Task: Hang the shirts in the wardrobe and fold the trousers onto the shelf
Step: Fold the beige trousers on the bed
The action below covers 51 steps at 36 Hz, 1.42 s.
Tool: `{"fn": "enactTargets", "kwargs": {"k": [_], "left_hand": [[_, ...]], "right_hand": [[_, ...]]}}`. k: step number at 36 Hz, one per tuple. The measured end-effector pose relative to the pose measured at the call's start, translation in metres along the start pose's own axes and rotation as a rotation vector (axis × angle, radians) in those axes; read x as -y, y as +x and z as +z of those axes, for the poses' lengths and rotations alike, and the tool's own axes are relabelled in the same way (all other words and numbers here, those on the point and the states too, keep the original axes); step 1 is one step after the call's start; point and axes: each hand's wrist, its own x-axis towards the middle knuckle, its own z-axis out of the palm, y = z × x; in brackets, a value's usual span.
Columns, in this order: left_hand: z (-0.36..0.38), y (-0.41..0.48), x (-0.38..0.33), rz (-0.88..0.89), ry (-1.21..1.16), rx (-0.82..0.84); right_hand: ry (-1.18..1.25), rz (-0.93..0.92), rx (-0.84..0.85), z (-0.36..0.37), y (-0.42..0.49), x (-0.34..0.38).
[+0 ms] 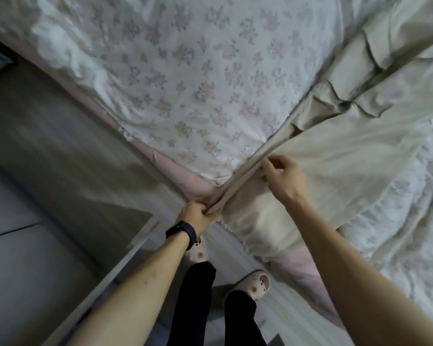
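Observation:
Beige trousers [340, 151] lie spread across the floral bedsheet [185, 83], their lower part hanging over the bed's near edge. My left hand [198, 214], with a black band on its wrist, grips the bunched end of the trousers at the bed's edge. My right hand [284, 174] pinches the folded edge of the fabric a little further up the same seam. The cloth runs taut in a straight ridge between the two hands.
The pink mattress side [185, 176] shows under the sheet. A pale striped floor [285, 308] lies below, with my legs in black trousers and pale clogs [256, 283]. A grey cabinet or wardrobe front [35, 196] stands close on the left.

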Motion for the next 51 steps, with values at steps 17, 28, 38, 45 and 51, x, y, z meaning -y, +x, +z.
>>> {"fn": "enactTargets", "kwargs": {"k": [17, 28, 38, 45, 51], "left_hand": [[-0.006, -0.005, -0.011, -0.047, -0.119, 0.059], [-0.008, -0.010, -0.019, 0.014, 0.255, 0.073], [-0.004, -0.009, -0.011, 0.057, 0.274, -0.156], [0.000, -0.018, -0.022, 0.082, 0.565, -0.118], [0.009, -0.043, -0.075, 0.167, 0.531, -0.171]], "right_hand": [[0.194, 0.594, -0.167, 0.036, -0.122, -0.153], [0.147, 0.620, -0.209, 0.036, -0.128, -0.168], [0.121, 0.471, -0.002, 0.014, -0.125, -0.186], [-0.284, 0.513, 0.244, -0.003, -0.114, -0.168], [-0.452, 0.410, 0.251, -0.052, -0.100, -0.125]]}}
